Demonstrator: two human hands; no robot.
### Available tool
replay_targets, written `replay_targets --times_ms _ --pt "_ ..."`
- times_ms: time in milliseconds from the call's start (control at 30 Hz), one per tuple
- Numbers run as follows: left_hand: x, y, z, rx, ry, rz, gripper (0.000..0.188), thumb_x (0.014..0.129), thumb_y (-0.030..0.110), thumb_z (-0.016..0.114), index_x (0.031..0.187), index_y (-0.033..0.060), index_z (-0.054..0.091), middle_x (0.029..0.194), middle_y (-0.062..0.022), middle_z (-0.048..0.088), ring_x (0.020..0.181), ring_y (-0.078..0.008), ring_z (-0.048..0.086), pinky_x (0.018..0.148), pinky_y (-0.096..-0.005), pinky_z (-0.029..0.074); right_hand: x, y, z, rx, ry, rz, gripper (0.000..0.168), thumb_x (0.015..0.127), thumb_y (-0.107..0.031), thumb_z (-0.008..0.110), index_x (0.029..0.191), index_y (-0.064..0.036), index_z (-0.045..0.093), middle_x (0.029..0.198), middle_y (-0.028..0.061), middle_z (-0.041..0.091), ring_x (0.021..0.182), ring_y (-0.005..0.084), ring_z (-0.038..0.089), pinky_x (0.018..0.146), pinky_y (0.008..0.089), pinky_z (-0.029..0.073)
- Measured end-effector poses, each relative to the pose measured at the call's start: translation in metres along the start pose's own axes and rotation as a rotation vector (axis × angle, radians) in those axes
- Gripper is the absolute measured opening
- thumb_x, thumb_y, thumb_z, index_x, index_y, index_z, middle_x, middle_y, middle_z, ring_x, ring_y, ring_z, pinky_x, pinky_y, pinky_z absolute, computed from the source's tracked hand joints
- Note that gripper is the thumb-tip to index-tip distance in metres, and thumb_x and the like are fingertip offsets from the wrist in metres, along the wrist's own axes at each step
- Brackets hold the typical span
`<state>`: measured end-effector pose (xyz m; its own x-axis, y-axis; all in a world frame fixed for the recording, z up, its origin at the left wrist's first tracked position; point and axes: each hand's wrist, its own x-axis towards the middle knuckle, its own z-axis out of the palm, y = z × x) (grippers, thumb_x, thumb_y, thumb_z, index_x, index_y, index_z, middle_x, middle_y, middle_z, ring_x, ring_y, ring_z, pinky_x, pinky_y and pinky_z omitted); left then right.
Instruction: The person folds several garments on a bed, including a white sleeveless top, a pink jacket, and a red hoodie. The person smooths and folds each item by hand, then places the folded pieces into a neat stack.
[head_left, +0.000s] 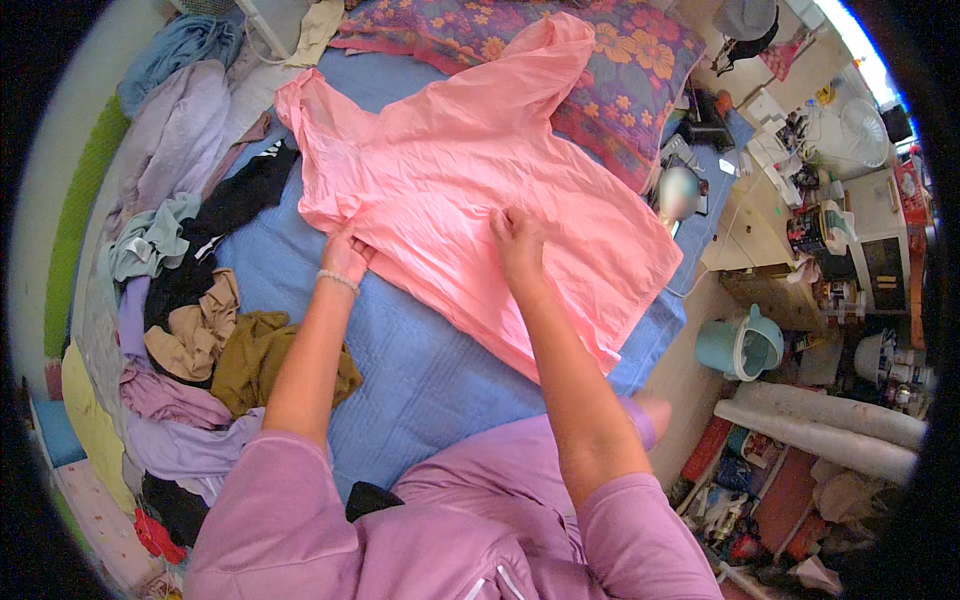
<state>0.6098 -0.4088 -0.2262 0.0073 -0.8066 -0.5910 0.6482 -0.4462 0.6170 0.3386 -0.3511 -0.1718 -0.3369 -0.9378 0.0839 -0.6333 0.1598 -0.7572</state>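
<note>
A pink short-sleeved shirt (442, 172), creased in places, lies spread across a blue quilted bed cover (420, 367). Its upper sleeve rests over a floral pillow (626, 97). My left hand (346, 255), with a beaded bracelet at the wrist, grips the shirt's near edge close to the lower sleeve. Over the middle of the shirt, my right hand (519, 244) has its fingers curled onto the cloth and appears to pinch a bit of it. The right fingertips are partly hidden by the hand itself.
Along the left lie heaped clothes, among them a black garment (244, 191), a tan one (195, 330) and an olive one (259, 360). At right, a light blue bucket (724, 347) stands on the floor near a wooden cabinet (750, 225). Small items sit on the bed's right side.
</note>
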Motion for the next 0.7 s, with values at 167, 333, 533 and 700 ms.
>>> replay_targets --times_ms 167,333,533,700 --pt "-0.037 0.007 0.037 0.695 0.295 0.758 0.028 0.084 0.011 0.049 0.111 0.0051 0.048 0.111 -0.0127 0.052 0.102 -0.0258 0.05 0.086 -0.0432 0.041 -0.04 -0.028 -0.026 -0.43 0.142 -0.267 0.048 0.082 -0.03 0.055 0.125 -0.014 0.042 0.13 0.0144 0.033 0.113 0.0317 0.033 0.097 0.0556 0.018" --pt "-0.086 -0.017 0.094 1.815 -0.413 1.364 0.054 0.082 0.031 0.054 0.127 0.007 0.038 0.132 -0.0146 0.035 0.125 -0.0314 0.028 0.102 -0.0439 0.021 -0.115 -0.002 -0.058 -0.579 -0.069 -0.231 0.065 0.079 -0.05 0.05 0.134 -0.02 0.033 0.141 0.0084 0.017 0.126 0.0293 0.017 0.101 0.0585 0.002" --pt "-0.029 -0.015 0.066 2.106 -0.516 1.03 0.064 0.081 0.045 0.049 0.134 0.0132 0.031 0.141 -0.0115 0.022 0.131 -0.0299 0.016 0.105 -0.0471 0.011 -0.151 0.067 -0.067 -0.705 -0.066 -0.077 0.074 0.074 -0.059 0.05 0.134 -0.02 0.032 0.143 0.0064 0.016 0.131 0.0256 0.011 0.102 0.0576 -0.001" --pt "-0.021 0.007 0.068 2.237 -0.425 0.985 0.063 0.082 0.045 0.048 0.133 0.0121 0.032 0.14 -0.0127 0.025 0.13 -0.0281 0.021 0.104 -0.0464 0.014 -0.151 0.071 -0.079 -0.633 -0.043 -0.058 0.075 0.071 -0.055 0.056 0.134 -0.021 0.033 0.142 0.0073 0.018 0.132 0.0256 0.012 0.1 0.06 0.005"
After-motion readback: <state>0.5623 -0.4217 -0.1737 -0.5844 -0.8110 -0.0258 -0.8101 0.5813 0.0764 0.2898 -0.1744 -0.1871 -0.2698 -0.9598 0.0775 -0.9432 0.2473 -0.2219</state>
